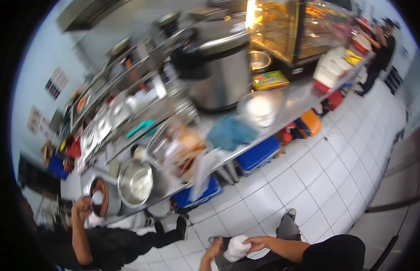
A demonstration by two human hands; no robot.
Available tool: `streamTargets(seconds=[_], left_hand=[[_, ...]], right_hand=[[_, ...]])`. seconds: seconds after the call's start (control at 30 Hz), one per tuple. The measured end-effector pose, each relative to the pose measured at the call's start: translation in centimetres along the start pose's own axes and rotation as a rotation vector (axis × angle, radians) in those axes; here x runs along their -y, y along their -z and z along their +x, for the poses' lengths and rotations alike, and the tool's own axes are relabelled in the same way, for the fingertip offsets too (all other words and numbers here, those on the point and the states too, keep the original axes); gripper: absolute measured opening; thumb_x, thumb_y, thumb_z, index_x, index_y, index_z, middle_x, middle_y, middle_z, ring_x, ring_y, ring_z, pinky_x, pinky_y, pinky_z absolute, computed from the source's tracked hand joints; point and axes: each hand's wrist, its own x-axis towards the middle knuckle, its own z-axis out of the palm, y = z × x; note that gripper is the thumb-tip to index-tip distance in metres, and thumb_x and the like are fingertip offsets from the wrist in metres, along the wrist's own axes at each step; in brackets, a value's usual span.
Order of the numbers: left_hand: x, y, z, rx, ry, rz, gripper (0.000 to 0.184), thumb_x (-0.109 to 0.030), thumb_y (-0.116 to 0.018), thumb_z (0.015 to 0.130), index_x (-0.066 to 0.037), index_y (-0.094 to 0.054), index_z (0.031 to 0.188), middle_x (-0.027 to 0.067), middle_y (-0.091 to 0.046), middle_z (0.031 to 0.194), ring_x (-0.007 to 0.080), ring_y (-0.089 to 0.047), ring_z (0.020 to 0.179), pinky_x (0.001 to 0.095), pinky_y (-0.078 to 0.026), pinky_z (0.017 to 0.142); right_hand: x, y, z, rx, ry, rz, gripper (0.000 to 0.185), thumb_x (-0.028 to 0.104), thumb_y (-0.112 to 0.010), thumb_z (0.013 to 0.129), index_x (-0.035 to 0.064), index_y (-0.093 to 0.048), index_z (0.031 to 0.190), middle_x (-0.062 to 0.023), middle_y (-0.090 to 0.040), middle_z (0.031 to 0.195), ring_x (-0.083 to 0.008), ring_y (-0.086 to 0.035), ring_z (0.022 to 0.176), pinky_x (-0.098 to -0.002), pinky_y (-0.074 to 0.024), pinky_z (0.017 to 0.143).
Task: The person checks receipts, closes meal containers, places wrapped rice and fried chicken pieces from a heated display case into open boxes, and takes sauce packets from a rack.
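Observation:
A white, rounded, soft-looking bundle (237,248) is at the bottom of the head view, above dark trousers. My right hand (258,244) comes in from the right, its fingers closed on the near edge of the bundle. To the left of the bundle is my left hand (214,248), raised and smeared by motion; its finger shape is unclear, and whether it touches the bundle cannot be made out.
A co-worker's hand (82,207) holds a ladle over a pot (100,203) at left. The long counter bears a steel bowl (135,183), a tray of food in plastic, a blue cloth (231,132) and a large cooker (216,72). Another person (382,52) stands far right.

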Motion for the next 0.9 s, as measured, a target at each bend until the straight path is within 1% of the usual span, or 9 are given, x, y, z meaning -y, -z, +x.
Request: streamTargets(seconds=[0.07,0.1,0.3,0.43,0.53,0.63,0.7,0.8,0.9], left_hand=[[0.7,-9.0,0.8,0.044,-0.162,-0.294,0.055,-0.049,-0.046,0.110,-0.003,-0.060,0.137,0.0106,-0.068,0.125,0.0207,-0.063,0.114,0.0341,-0.051,0.093],[-6.4,-13.5,-3.2,0.116,-0.100,-0.532,0.052,-0.046,-0.052,0.108,-0.001,-0.063,0.132,0.0105,-0.067,0.126,0.0185,-0.061,0.115,0.0336,-0.050,0.095],[-31.3,-29.0,-2.8,0.154,-0.356,-0.362,0.046,-0.032,-0.066,0.104,0.000,-0.057,0.136,0.0084,-0.067,0.126,0.0203,-0.061,0.118,0.0364,-0.049,0.103],[-48.1,-34.0,-3.2,0.588,-0.492,-0.478,0.049,-0.021,-0.071,0.101,0.000,-0.051,0.140,0.0113,-0.063,0.133,0.0216,-0.062,0.122,0.0398,-0.049,0.108],[-58.4,-37.4,0.5,0.375,-0.698,-0.361,0.048,-0.021,-0.073,0.099,-0.002,-0.050,0.136,0.0137,-0.064,0.131,0.0231,-0.065,0.117,0.0377,-0.053,0.100],[-71.6,-41.4,1.7,-0.040,-1.003,-0.098,0.058,-0.027,-0.081,0.092,-0.003,-0.047,0.133,0.0201,-0.067,0.121,0.0277,-0.068,0.110,0.0402,-0.055,0.091],[-80.2,-43.3,3.4,-0.238,-1.192,0.145,0.069,-0.032,-0.087,0.085,-0.001,-0.046,0.130,0.0280,-0.067,0.115,0.0371,-0.069,0.106,0.0456,-0.055,0.090],[-90.1,-46.2,10.1,-0.466,-1.187,0.420,0.074,-0.035,-0.089,0.080,0.002,-0.044,0.126,0.0321,-0.067,0.110,0.0470,-0.068,0.103,0.0503,-0.054,0.091],[-94.0,-47.3,16.8,-0.462,-1.089,0.489,0.076,-0.034,-0.090,0.080,0.005,-0.043,0.126,0.0302,-0.069,0.107,0.0489,-0.068,0.101,0.0523,-0.053,0.090]], right_hand=[[1.7,2.2,-9.6,-0.061,0.125,0.023,0.074,0.025,-0.072,0.097,0.0065,-0.034,0.158,-0.0146,-0.045,0.158,-0.0318,-0.044,0.146,-0.0527,-0.0336,0.123],[3.1,2.1,-14.7,-0.135,0.187,0.040,0.076,0.019,-0.073,0.094,0.0062,-0.034,0.158,-0.0145,-0.045,0.158,-0.0318,-0.045,0.145,-0.0514,-0.0336,0.124],[8.8,4.3,-37.4,0.064,0.847,0.071,0.080,0.015,-0.080,0.086,0.0050,-0.039,0.154,-0.0156,-0.053,0.150,-0.0326,-0.049,0.142,-0.0518,-0.0332,0.124],[15.0,-1.1,-50.1,0.277,1.229,0.013,0.082,0.027,-0.082,0.084,0.0068,-0.041,0.152,-0.0159,-0.050,0.153,-0.0367,-0.048,0.142,-0.0606,-0.0314,0.123],[20.6,-3.5,-57.2,0.254,1.483,0.096,0.076,0.030,-0.076,0.088,0.0084,-0.040,0.152,-0.0152,-0.050,0.152,-0.0367,-0.048,0.141,-0.0692,-0.0326,0.118],[27.8,-0.5,-63.4,-0.120,1.613,0.135,0.072,0.032,-0.070,0.092,0.0104,-0.039,0.153,-0.0141,-0.052,0.150,-0.0358,-0.050,0.140,-0.0724,-0.0392,0.110],[34.4,1.9,-67.7,-0.384,1.659,0.085,0.070,0.033,-0.069,0.093,0.0114,-0.040,0.153,-0.0131,-0.054,0.147,-0.0336,-0.053,0.136,-0.0682,-0.0443,0.107],[45.5,0.2,-74.6,-0.736,1.809,-0.094,0.065,0.024,-0.073,0.094,0.0112,-0.043,0.150,-0.0105,-0.059,0.139,-0.0249,-0.062,0.123,-0.0473,-0.0547,0.100],[59.3,0.8,-79.6,-0.921,1.886,-0.427,0.068,0.017,-0.080,0.088,0.0077,-0.046,0.147,-0.0116,-0.060,0.133,-0.0223,-0.061,0.121,-0.0365,-0.0517,0.102]])
